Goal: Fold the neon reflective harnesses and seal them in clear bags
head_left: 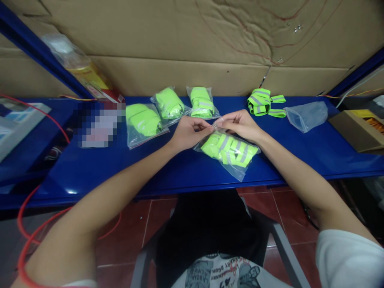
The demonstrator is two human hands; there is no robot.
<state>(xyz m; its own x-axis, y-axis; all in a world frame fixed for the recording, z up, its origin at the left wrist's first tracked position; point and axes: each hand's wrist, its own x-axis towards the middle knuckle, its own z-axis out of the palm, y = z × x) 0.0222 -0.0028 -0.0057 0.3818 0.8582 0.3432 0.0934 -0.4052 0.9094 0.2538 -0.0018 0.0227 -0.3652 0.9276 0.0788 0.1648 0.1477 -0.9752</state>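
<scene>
Both hands meet at the top edge of a clear plastic bag [229, 150] that holds a folded neon-yellow reflective strap with grey stripes. My left hand [192, 132] is closed, pinching the bag's edge from the left. From the right, my right hand [240, 125] pinches the same edge, its fingertips close to the left ones. The bag lies tilted near the table's front edge. Behind the hands are bagged neon straps: one on the left [144, 121], one in the middle [169, 104] and one on the right [201, 102].
An unbagged reflective strap bundle [260, 102] lies at the back, beside an open clear bag [309, 116]. A cardboard box [354, 130] stands right; a bottle [78, 66] stands back left. A red hose [22, 224] loops left of the blue table [174, 172].
</scene>
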